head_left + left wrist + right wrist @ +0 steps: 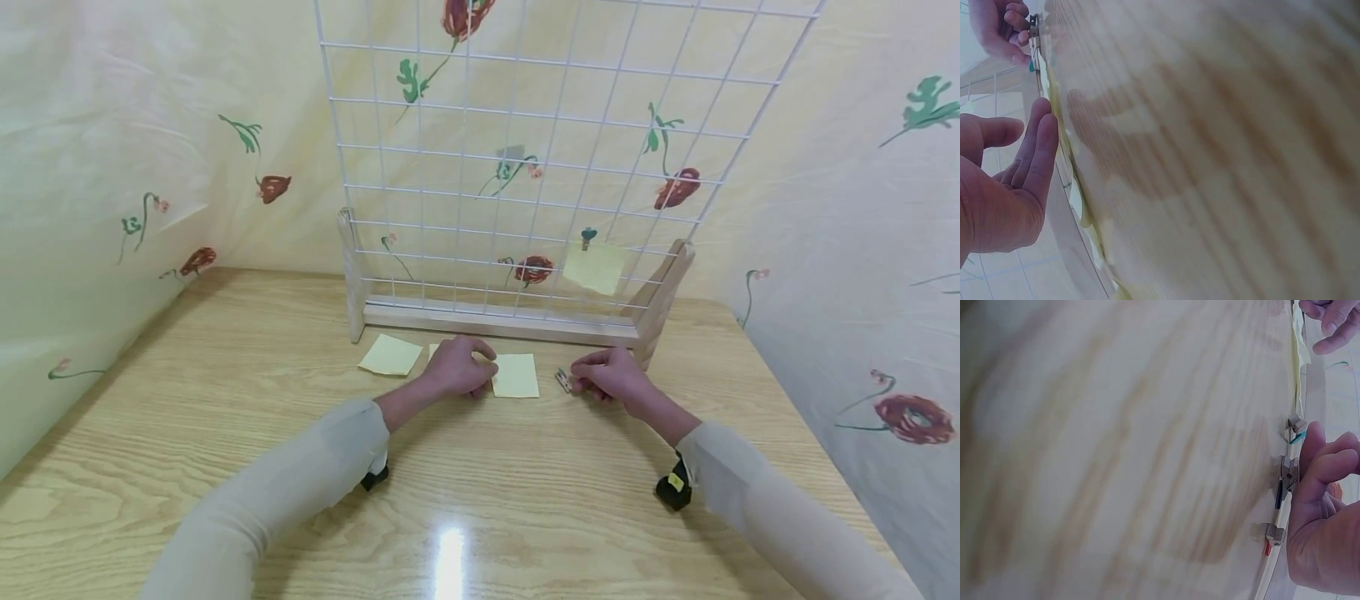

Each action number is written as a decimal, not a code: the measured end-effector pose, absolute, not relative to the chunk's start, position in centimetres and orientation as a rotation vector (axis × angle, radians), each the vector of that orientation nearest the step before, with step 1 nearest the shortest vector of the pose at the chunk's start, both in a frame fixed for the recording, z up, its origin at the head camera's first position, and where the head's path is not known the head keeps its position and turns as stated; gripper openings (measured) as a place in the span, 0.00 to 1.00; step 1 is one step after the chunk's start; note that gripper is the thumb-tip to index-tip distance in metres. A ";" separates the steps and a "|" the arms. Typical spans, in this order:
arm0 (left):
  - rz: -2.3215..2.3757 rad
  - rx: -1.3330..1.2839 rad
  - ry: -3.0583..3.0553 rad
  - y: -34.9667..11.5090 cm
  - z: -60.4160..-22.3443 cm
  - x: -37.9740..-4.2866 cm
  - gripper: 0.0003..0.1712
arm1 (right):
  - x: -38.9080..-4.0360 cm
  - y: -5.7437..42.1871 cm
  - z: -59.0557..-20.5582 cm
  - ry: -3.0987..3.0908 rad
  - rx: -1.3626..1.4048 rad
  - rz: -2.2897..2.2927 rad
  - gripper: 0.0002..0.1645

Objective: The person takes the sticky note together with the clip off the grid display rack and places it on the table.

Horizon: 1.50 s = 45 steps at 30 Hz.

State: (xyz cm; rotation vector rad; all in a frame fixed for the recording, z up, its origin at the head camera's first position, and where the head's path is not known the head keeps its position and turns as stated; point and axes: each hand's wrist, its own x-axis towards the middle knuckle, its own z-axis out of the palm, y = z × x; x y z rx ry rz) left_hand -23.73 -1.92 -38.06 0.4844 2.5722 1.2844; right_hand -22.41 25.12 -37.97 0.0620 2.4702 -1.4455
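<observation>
My left hand (461,367) is low over the pale yellow paper notes, its fingers loosely extended and fingertips at the left edge of one square note (516,375). Another note (433,350) is mostly hidden behind that hand, and a third note (391,355) lies farther left. My right hand (611,372) is at the small clips, its fingers bent and fingertips right beside a clip with a dark blue part (1287,478). Near it lie a clip with a teal part (1296,428) and a clip with a red part (1274,535).
Behind the hands stands a white wire grid (465,183) on a wooden base (495,321) with side supports. A yellow note (596,267) hangs low on its right side from a dark teal clip (588,237). Flower-printed cloth (862,250) surrounds the wooden table (487,475).
</observation>
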 end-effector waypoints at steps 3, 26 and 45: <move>1.284 0.484 2.571 -1.8 -37.9 -23.8 0.16 | -22.3 25.3 -37.8 2.450 0.060 -1.471 0.23; 1.650 0.517 2.328 3.1 -35.2 -26.1 0.19 | -23.4 25.4 -32.0 2.554 -0.041 -1.661 0.24; 2.006 0.272 1.852 7.9 -34.8 -28.1 0.31 | -25.8 23.6 -27.9 2.841 -0.158 -2.045 0.23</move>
